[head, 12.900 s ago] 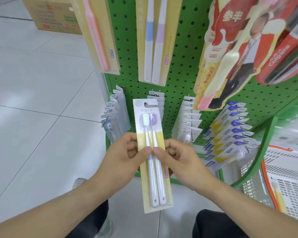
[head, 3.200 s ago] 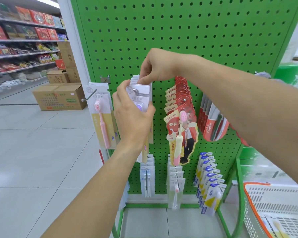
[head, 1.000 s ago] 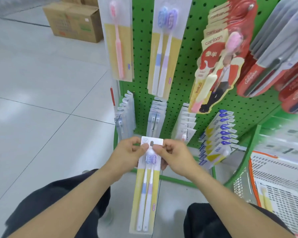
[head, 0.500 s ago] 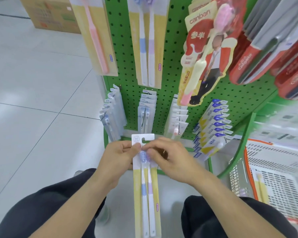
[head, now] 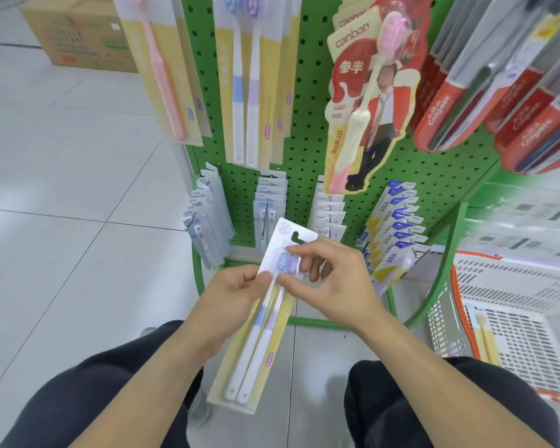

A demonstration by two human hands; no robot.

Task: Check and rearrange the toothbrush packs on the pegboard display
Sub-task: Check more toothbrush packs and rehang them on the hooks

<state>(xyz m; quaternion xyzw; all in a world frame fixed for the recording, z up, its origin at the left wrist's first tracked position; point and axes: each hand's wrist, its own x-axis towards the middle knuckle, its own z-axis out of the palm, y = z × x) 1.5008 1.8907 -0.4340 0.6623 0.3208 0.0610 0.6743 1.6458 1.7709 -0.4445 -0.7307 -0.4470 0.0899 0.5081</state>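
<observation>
Head view: white tiled floor (head: 62, 195), green pegboard (head: 307, 101) hung with toothbrush packs. My left hand (head: 230, 295) grips the two-brush pack (head: 262, 318) at its edge; my right hand (head: 333, 279) pinches its top. Since half a second ago, the pack has tilted rightward.

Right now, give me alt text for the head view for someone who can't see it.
Both hands, left hand and right hand, pinch a twin toothbrush pack tilted before the green pegboard, where more packs hang.
</observation>
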